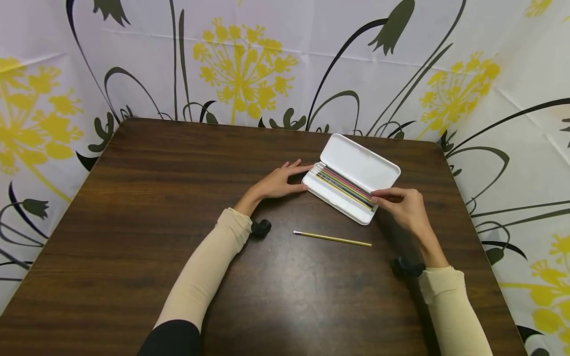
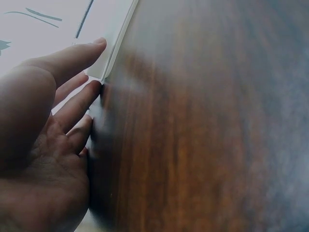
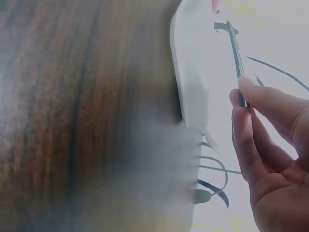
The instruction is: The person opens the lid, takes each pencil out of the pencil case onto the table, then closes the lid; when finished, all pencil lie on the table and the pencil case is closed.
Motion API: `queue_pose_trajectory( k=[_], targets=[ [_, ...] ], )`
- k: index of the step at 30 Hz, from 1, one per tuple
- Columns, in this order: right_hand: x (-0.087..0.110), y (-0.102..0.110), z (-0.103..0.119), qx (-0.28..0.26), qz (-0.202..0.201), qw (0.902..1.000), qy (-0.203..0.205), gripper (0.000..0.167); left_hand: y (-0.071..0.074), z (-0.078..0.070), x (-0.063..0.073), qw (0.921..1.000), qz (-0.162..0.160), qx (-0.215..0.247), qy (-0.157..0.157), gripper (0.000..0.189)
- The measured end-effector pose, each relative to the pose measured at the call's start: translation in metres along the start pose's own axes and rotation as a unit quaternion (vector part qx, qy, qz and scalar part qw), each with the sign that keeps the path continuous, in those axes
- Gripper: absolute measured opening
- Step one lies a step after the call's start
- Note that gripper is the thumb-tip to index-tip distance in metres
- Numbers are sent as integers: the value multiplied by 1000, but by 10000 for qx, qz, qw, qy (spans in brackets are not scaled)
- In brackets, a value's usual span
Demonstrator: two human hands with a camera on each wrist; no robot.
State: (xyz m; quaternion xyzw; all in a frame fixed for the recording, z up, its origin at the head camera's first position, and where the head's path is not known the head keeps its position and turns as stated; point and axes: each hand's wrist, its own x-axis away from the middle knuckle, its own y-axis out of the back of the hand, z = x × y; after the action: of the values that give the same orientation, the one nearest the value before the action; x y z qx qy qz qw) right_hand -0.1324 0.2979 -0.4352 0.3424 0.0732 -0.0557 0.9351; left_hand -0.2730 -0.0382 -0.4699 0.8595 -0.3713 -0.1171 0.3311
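A white pencil case (image 1: 327, 194) lies unfolded on the table, its lid (image 1: 356, 158) laid back on the far side. Several pencils (image 1: 343, 184) in yellow, red and dark colours lie side by side within it. My right hand (image 1: 403, 206) is at the case's right end and pinches a dark pencil (image 3: 235, 50) between thumb and fingers. At the opposite end, my left hand (image 1: 278, 183) touches the case with thumb and fingers spread and fairly straight. Nearer to me, a single yellow pencil (image 1: 334, 238) with a white eraser end lies on the tabletop.
The brown wooden table (image 1: 133, 222) ends at a patterned curtain (image 1: 147, 49) behind it and on both sides. Dark wrist cameras (image 1: 261, 228) are strapped at the sleeves, low over the table.
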Motion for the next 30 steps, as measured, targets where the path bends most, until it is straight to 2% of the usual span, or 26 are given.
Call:
queue_pose_trajectory(
  k=[7, 12, 17, 22, 30],
  targets=[
    [2, 4, 1, -125, -17, 9999, -5, 12, -2, 0, -1, 10000, 51, 23, -18, 68],
    [8, 10, 13, -299, 32, 9995, 112, 15, 0, -1, 0, 10000, 53, 27, -10, 67],
    [24, 12, 24, -655, 449, 9957, 475, 17, 3, -2, 0, 10000, 38, 54, -14, 67],
    [42, 8, 19, -641, 913, 9892, 951, 18, 3, 0, -2, 10000, 15, 5, -17, 67],
    [68, 2, 13, -672, 1230, 9835, 1143, 19, 1, 0, -1, 10000, 1, 4, -23, 66]
  ],
)
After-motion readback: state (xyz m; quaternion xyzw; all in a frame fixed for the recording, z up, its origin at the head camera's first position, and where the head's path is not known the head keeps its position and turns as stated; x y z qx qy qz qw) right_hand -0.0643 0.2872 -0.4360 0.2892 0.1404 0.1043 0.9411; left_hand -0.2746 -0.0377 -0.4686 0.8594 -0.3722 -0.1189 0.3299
